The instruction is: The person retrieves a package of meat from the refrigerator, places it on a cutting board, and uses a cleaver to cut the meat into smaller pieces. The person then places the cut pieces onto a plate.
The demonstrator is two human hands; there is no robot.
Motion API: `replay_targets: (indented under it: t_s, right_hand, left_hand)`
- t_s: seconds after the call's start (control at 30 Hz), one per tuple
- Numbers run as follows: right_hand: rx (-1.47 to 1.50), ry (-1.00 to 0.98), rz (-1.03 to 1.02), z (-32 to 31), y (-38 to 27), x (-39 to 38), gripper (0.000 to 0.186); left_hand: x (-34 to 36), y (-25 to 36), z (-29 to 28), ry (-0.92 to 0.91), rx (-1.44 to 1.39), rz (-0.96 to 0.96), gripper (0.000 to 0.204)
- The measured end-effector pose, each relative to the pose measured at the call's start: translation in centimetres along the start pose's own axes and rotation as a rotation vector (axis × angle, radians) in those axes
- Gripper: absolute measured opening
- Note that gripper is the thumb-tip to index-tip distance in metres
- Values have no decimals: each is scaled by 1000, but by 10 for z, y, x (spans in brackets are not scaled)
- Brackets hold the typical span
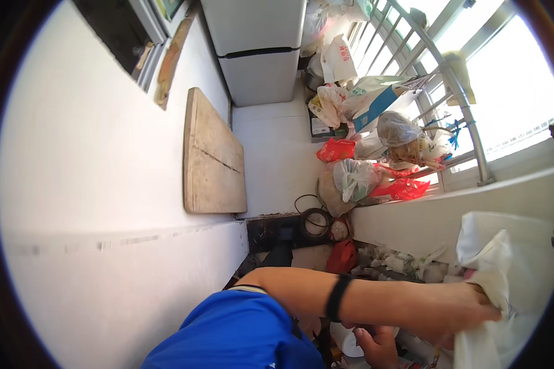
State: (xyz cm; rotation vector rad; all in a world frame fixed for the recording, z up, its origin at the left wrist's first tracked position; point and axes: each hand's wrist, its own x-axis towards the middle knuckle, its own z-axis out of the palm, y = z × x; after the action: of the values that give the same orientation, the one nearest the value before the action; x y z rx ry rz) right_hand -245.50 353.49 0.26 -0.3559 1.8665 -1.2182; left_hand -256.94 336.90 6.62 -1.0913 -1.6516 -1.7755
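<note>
White wall (92, 141): far to the left of the fingers; no hand on it.
Refrigerator (258, 61): well apart, beyond and left of the fingers; doors shut.
Wooden board (215, 157): propped against the wall, well left of the fingers; untouched.
White sheeting (497, 261): the item being handled; folds lie above and below the left fingers, touching them. Bag or cloth could not be determined. Handling judged under way and unfinished: the piece has not been laid aside.
Left hand (465, 310): reached across to the right, among the folds. Its fingers are blurred and partly covered; whether they grip cannot be told.
Right hand (380, 347): beneath the left forearm, left of the left fingers. Thumb visible, the others largely concealed; finger spread and any hold cannot be told.
White rounded object (345, 340): just left of the right thumb; contact unconfirmed.
</note>
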Motion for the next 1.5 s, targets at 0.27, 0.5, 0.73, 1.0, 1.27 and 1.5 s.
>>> replay_targets:
  t_s: [0.27, 0.5, 0.73, 1.0, 1.27, 1.5]
  right_hand:
    - [-267, -316, -44, -25, -175, 151, 41]
    - [-46, -600, -192, -38, -305, 214, 79]
    - [-171, 652, -803, -135, -376, 267, 72]
    - [295, 699, -955, -206, -409, 379, 52]
    - [433, 412, -796, -205, -453, 602, 20]
    - [262, 50, -684, -141, -527, 722, 18]
  left_hand:
    - [-39, -52, -168, 206, 0, -302, 50]
    - [-42, -39, -274, 133, -307, -813, 49]
    - [-73, -59, -349, 603, -153, -829, 47]
    - [-84, -80, -466, 815, 41, -759, 48]
    - [-77, -127, -672, 1103, 331, -889, 50]
    - [-59, -123, -826, 1366, 526, -536, 56]
